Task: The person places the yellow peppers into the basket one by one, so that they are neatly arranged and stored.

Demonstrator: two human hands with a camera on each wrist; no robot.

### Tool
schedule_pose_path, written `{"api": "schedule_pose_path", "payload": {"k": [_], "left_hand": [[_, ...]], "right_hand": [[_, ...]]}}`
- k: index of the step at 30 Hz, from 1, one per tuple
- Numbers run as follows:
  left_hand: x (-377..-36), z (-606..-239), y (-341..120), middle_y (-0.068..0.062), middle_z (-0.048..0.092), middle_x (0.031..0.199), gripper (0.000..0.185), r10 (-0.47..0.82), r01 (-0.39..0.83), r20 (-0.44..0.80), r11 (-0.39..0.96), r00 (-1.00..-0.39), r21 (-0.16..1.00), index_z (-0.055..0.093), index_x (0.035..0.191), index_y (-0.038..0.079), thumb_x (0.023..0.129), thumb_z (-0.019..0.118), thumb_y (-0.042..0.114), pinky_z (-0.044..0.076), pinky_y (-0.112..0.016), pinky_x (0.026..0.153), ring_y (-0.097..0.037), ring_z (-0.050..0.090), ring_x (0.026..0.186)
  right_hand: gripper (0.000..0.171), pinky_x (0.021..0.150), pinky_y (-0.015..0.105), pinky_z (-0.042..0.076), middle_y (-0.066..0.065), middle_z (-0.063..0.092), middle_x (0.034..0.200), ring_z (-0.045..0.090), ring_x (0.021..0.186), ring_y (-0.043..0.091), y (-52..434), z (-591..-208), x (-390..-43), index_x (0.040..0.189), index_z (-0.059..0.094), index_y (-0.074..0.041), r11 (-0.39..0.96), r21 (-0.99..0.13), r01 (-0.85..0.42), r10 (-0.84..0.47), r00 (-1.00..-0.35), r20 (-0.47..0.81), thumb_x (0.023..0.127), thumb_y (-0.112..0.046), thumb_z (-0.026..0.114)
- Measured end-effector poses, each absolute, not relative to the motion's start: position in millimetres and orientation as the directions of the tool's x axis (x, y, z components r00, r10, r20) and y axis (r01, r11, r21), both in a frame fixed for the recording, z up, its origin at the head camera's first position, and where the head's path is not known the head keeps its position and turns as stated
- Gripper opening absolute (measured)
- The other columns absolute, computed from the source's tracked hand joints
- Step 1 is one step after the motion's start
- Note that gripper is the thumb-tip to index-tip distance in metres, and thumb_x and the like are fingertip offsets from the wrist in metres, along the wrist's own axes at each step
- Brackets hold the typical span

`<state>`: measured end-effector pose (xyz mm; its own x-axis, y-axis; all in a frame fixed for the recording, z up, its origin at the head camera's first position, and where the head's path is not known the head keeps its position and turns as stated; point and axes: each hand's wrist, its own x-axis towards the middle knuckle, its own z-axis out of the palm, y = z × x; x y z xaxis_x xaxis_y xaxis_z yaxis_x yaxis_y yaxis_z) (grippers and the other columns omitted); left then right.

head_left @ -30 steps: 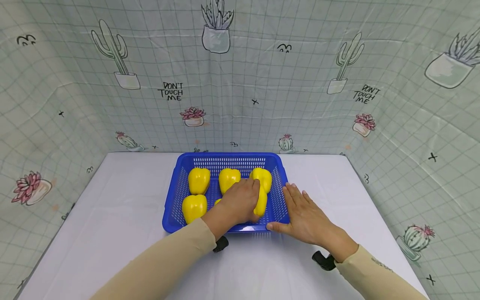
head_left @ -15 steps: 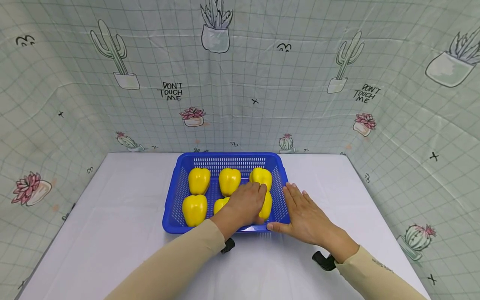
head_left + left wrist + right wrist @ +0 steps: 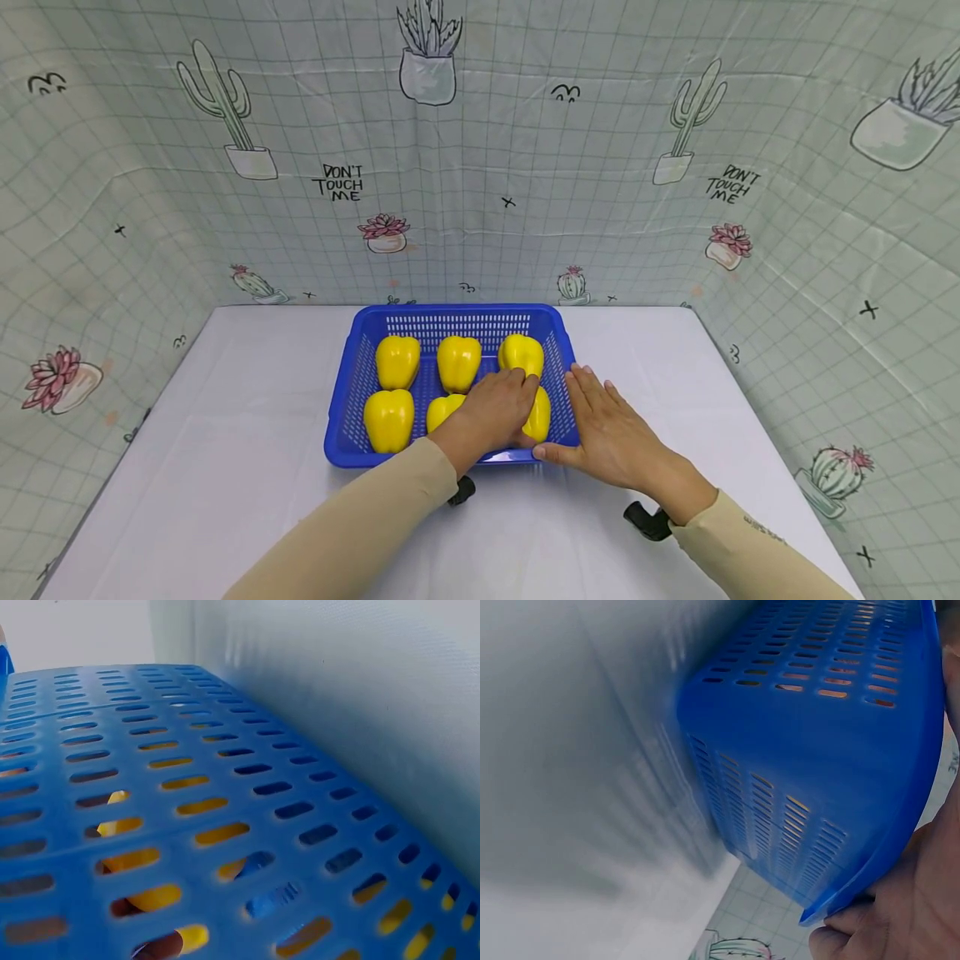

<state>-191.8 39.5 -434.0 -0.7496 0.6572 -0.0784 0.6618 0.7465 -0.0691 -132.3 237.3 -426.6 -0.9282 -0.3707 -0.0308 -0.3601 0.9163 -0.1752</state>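
Observation:
In the head view a blue plastic basket (image 3: 341,417) holds several glossy yellow bell peppers in two rows. My left hand (image 3: 491,408) reaches over the basket's front side and grips the front right bell pepper (image 3: 540,415), fingers over its top and thumb low at the front; the hand covers part of it. Just left of that hand, the front middle bell pepper (image 3: 444,410) is partly hidden by the wrist. My right hand (image 3: 611,433) rests with straight fingers along the basket's right rim, thumb at the front corner. In the right wrist view this hand (image 3: 907,900) touches the rim.
The back row has a left pepper (image 3: 397,362), a middle pepper (image 3: 459,363) and a right pepper (image 3: 521,355). Another pepper (image 3: 388,420) sits front left. The basket stands on a white-covered table (image 3: 247,433), with a cactus-print cloth (image 3: 480,150) behind and at both sides.
My left hand has moved rightward with the front right pepper, bringing it nearer the basket's right wall and uncovering more of the front middle pepper. My right hand has stayed put.

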Motion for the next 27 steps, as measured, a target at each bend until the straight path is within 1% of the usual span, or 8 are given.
{"api": "schedule_pose_path", "payload": {"k": [6,11,15,27], "left_hand": [[-193.5,-439.2,41.9,-0.007,0.062,0.138,0.09,0.656,0.66,-0.075,0.75,-0.751,-0.048,0.046,0.154,0.01,0.089,0.076,0.064,0.051,-0.036,0.115,-0.02,0.063,0.125],[-194.2,-440.6,39.3,-0.008,0.062,0.137,0.092,0.652,0.654,-0.087,0.756,-0.754,0.001,0.044,0.156,0.01,0.09,0.069,0.069,0.051,-0.035,0.115,-0.02,0.063,0.124],[-194.7,-440.6,37.8,-0.009,0.063,0.135,0.09,0.658,0.658,-0.093,0.752,-0.747,0.035,0.044,0.156,0.01,0.092,0.065,0.069,0.051,-0.035,0.114,-0.021,0.063,0.123],[-194.8,-438.7,35.8,-0.009,0.062,0.139,0.09,0.666,0.664,-0.087,0.746,-0.741,0.054,0.043,0.157,0.009,0.093,0.062,0.07,0.049,-0.035,0.117,-0.021,0.062,0.128]], "right_hand": [[0.12,0.128,0.064,0.023,0.031,0.021,0.171,0.022,0.16,0.045,236.9,-426.3,-132.4,0.161,0.025,0.012,0.917,-0.176,-0.359,-0.37,-0.928,-0.033,0.092,-0.082,0.052],[0.12,0.128,0.064,0.023,0.031,0.022,0.171,0.022,0.16,0.046,236.7,-426.7,-132.6,0.161,0.026,0.013,0.916,-0.175,-0.36,-0.371,-0.928,-0.032,0.093,-0.082,0.052],[0.119,0.128,0.064,0.023,0.031,0.022,0.171,0.022,0.16,0.045,236.8,-426.6,-132.6,0.161,0.026,0.013,0.917,-0.172,-0.36,-0.37,-0.928,-0.029,0.093,-0.082,0.052],[0.118,0.127,0.065,0.024,0.031,0.024,0.17,0.024,0.159,0.046,236.2,-425.3,-132.4,0.16,0.027,0.013,0.916,-0.176,-0.361,-0.371,-0.928,-0.027,0.094,-0.081,0.052]]}}
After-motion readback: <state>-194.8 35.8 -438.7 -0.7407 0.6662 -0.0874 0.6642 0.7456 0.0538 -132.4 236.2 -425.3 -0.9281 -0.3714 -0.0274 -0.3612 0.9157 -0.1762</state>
